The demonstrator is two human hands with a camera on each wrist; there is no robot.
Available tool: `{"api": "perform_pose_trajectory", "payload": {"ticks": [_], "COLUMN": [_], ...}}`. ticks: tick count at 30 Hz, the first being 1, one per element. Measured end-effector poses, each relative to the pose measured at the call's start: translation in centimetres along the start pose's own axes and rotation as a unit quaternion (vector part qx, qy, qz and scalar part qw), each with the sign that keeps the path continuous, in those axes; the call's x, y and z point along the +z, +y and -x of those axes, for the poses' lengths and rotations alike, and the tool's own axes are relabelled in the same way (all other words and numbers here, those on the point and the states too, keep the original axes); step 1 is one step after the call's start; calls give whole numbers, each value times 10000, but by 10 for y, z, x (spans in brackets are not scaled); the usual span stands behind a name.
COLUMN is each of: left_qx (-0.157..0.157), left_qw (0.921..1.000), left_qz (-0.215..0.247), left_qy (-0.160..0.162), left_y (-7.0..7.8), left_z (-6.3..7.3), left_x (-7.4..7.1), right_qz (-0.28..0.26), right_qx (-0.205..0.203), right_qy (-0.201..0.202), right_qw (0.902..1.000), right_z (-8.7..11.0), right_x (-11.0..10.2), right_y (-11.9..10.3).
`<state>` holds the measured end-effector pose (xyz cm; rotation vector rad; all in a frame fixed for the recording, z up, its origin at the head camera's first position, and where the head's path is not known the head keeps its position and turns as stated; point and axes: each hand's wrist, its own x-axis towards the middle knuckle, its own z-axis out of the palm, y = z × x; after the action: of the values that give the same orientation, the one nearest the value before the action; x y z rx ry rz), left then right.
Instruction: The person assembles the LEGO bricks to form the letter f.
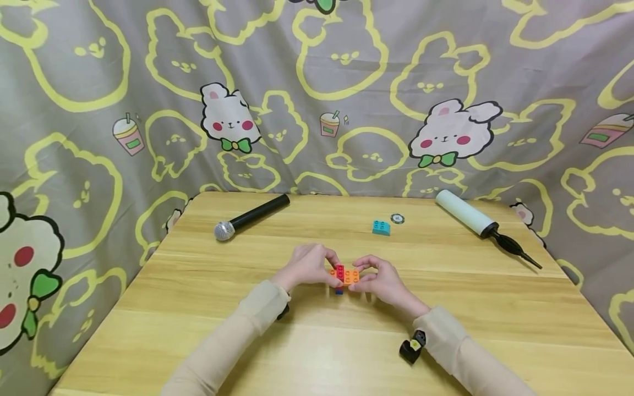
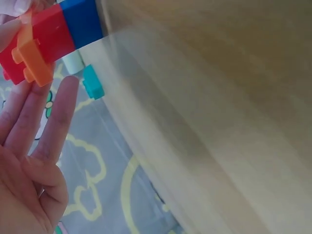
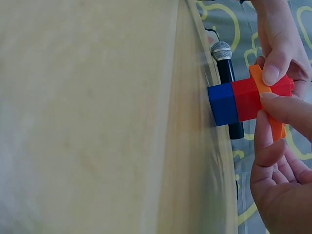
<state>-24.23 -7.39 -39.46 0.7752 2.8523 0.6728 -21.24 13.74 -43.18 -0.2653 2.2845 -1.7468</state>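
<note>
A stack of toy building blocks stands near the table's middle, between the hands. From the bottom it has a blue block (image 3: pixel 223 105), a red block (image 3: pixel 246 100), a flat orange block (image 2: pixel 35 56) and another red block (image 1: pixel 340 271) on top. My left hand (image 1: pixel 308 266) pinches the stack from the left, its thumb on the near side of the red and orange blocks. From the right, my right hand (image 1: pixel 383 281) pinches the end of the orange block between thumb and fingers. The orange block sticks out to both sides of the red ones.
Beyond the hands lie a teal block (image 1: pixel 381 228) and a round chip (image 1: pixel 398 219). A microphone (image 1: pixel 253 215) lies at the back left, and a pale hand pump (image 1: pixel 468 214) with a black nozzle at the back right. A patterned curtain (image 1: pixel 277 66) hangs behind the wooden table (image 1: pixel 317 346).
</note>
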Motion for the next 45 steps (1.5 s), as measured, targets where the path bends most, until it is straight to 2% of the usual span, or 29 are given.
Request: {"api": "perform_pose_trajectory", "payload": {"ticks": [9, 24, 38, 41, 45], "left_qx": [275, 247, 175, 182, 227], "left_qw": [9966, 9982, 9984, 9982, 9982], "left_qz": [-743, -332, -363, -388, -365], "left_qy": [216, 429, 404, 426, 418], "left_y": [2, -8, -6, -4, -2], "left_z": [8, 15, 10, 9, 8], "left_x": [0, 5, 1, 2, 3], "right_qz": [-39, -112, 54, 192, 766], "right_qx": [75, -24, -58, -224, -679], "right_qy": [-41, -125, 28, -172, -599], "right_qw": [10000, 9999, 10000, 9994, 9929], "right_z": [1, 1, -3, -4, -6], "right_x": [6, 12, 10, 4, -17], "right_y": [1, 0, 2, 3, 1]}}
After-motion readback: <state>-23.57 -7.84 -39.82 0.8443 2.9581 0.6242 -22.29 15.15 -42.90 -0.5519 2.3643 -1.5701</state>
